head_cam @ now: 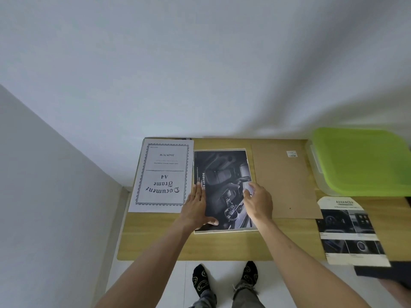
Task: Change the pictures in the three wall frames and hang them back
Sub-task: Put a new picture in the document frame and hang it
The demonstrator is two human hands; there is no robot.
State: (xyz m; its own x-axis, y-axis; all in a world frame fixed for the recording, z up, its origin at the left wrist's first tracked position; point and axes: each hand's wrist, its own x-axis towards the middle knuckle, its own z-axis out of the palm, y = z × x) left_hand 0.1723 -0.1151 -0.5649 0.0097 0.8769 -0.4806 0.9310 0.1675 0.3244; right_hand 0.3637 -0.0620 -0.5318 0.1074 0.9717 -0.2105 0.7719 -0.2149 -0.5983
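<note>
A dark car-interior picture (pixel 222 174) lies inside a white-edged frame (pixel 226 231) in the middle of the wooden table (pixel 200 247). My left hand (pixel 195 207) lies flat on the picture's left edge, fingers straight, thumb on its lower part. My right hand (pixel 258 201) rests on the picture's right side, its fingertips pressing the sheet. A white "Document Frame A4" insert sheet (pixel 162 174) lies to the left. A brown backing board (pixel 282 181) lies to the right. Another car picture headed "ADVANCED" (pixel 349 232) sits at the table's right end.
A clear plastic box with a green lid (pixel 362 161) stands at the back right. A dark object (pixel 382 274) overlaps the table's front right corner. White walls close in behind and to the left. My feet in dark socks (pixel 224 278) stand on the white floor.
</note>
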